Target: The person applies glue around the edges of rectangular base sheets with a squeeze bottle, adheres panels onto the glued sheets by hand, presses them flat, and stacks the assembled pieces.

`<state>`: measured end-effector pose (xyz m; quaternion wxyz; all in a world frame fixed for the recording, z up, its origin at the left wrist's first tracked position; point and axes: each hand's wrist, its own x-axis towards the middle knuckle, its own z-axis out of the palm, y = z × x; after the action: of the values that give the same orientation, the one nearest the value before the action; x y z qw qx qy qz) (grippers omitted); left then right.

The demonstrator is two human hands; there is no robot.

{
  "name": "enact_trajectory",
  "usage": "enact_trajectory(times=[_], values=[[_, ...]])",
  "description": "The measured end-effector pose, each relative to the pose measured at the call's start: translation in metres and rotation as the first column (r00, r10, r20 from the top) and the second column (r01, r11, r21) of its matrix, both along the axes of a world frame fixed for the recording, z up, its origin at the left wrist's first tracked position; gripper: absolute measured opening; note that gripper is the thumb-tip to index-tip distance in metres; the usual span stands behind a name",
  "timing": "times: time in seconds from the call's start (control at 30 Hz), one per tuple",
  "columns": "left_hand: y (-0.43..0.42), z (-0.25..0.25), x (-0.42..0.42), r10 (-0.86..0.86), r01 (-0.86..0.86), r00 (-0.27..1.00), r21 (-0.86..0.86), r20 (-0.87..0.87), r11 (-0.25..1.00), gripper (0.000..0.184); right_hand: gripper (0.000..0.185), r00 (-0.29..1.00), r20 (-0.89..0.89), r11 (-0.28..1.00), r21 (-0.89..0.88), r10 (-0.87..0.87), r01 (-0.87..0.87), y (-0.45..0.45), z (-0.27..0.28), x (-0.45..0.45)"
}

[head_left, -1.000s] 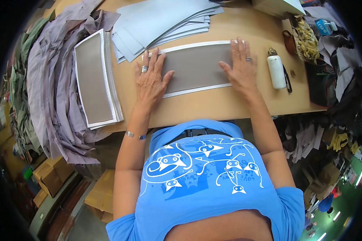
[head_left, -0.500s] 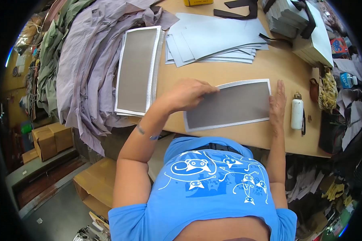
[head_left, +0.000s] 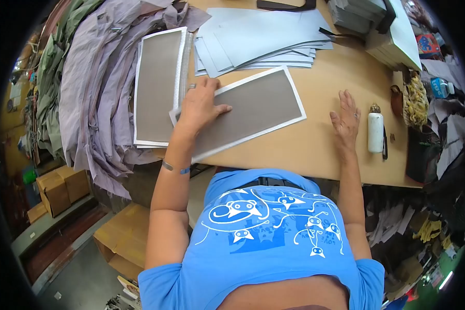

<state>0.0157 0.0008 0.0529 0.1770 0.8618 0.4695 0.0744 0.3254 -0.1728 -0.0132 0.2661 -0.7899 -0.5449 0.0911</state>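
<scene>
Grey-brown with a pale border, the panel [head_left: 253, 103] has swung aslant on the surface [head_left: 284, 150], its left end now close beside the matching stack [head_left: 160, 88]. The right hand [head_left: 346, 124] has come off it, so only the left hand [head_left: 199, 106] guides it. That hand is partly open, thumb on the face and fingers across the upper edge; whether they pinch or just press, I can't tell. The right is released, loosely spread, near the white bottle [head_left: 375, 132].
</scene>
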Motion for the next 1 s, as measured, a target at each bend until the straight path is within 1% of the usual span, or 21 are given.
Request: enact_trajectory(times=[0.03,0.1,0.17,0.2,0.3,0.33,0.37,0.4,0.47,0.57,0.67,0.73,0.77,0.83,0.9,0.93,0.97,1.0], values=[[0.002,0.004,0.001,0.029,-0.034,0.999,-0.119,-0.046,0.992,0.037,0.067,1.000,0.008,1.000,-0.001,-0.005,0.005,-0.001,0.000,0.000],[0.004,0.016,0.004,0.074,-0.123,0.986,-0.342,-0.152,0.931,0.035,0.066,0.999,0.031,1.000,-0.009,-0.013,0.013,-0.002,0.001,-0.002],[-0.002,0.007,-0.004,-0.085,0.079,0.996,-0.163,-0.032,0.984,0.033,0.064,0.998,0.055,1.000,-0.016,-0.017,0.018,-0.001,0.002,-0.003],[-0.005,0.009,-0.008,-0.170,0.171,0.985,-0.060,0.009,0.984,0.032,0.064,0.998,0.065,1.000,-0.020,-0.020,0.022,-0.001,0.003,-0.004],[-0.016,0.032,-0.022,0.004,0.019,0.986,-0.133,0.166,0.991,0.028,0.062,0.995,0.101,1.000,-0.028,-0.012,0.014,-0.001,0.002,-0.005],[-0.014,0.047,-0.031,0.052,-0.008,0.956,-0.152,0.288,0.988,0.028,0.062,0.993,0.117,0.999,-0.032,-0.005,0.009,-0.001,0.002,-0.004],[-0.007,0.056,-0.043,0.139,-0.083,0.909,-0.157,0.393,0.984,0.031,0.062,0.991,0.133,0.999,-0.041,-0.003,0.009,-0.001,0.002,-0.005],[0.000,0.070,-0.055,0.249,-0.180,0.873,-0.199,0.419,0.963,0.037,0.061,0.989,0.150,0.999,-0.050,-0.002,0.010,-0.001,0.003,-0.004],[0.024,0.082,-0.083,0.383,-0.251,0.792,-0.318,0.476,0.914,0.038,0.061,0.985,0.171,0.999,-0.052,0.000,0.009,-0.001,0.002,-0.006],[0.064,0.055,-0.129,0.493,-0.418,0.822,-0.286,0.286,0.863,0.041,0.061,0.982,0.188,0.999,-0.041,0.011,-0.004,-0.001,0.002,-0.006],[0.074,0.016,-0.153,0.400,-0.379,0.905,-0.153,0.142,0.912,0.048,0.063,0.976,0.214,0.999,-0.046,0.024,-0.015,-0.003,-0.001,-0.003],[0.073,0.009,-0.162,0.439,-0.388,0.860,-0.224,0.260,0.894,0.051,0.065,0.971,0.238,0.999,-0.044,0.016,-0.006,-0.002,0.003,-0.007],[0.072,0.004,-0.166,0.450,-0.377,0.832,-0.267,0.323,0.887,0.053,0.065,0.979,0.200,1.000,-0.017,0.028,-0.025,-0.002,0.003,-0.006],[0.073,-0.009,-0.179,0.449,-0.387,0.821,-0.234,0.354,0.892,0.056,0.065,0.989,0.141,0.997,0.044,0.050,-0.056,0.001,0.006,0.003],[0.074,-0.011,-0.186,0.517,-0.439,0.799,-0.289,0.307,0.851,0.061,0.065,0.959,0.283,0.989,0.146,-0.013,-0.030,0.017,0.033,0.024],[0.072,-0.007,-0.178,0.438,-0.431,0.878,-0.082,0.192,0.899,0.061,0.064,0.938,0.344,0.980,0.196,-0.041,-0.029,0.027,0.048,0.038],[0.068,-0.001,-0.169,0.381,-0.385,0.923,0.130,0.058,0.914,0.062,0.063,0.893,0.434,0.961,0.275,-0.120,-0.005,0.039,0.060,0.060],[0.065,0.003,-0.158,0.350,-0.304,0.932,0.332,-0.088,0.893,0.062,0.062,0.838,0.510,0.936,0.352,-0.194,0.003,0.053,0.072,0.085]])
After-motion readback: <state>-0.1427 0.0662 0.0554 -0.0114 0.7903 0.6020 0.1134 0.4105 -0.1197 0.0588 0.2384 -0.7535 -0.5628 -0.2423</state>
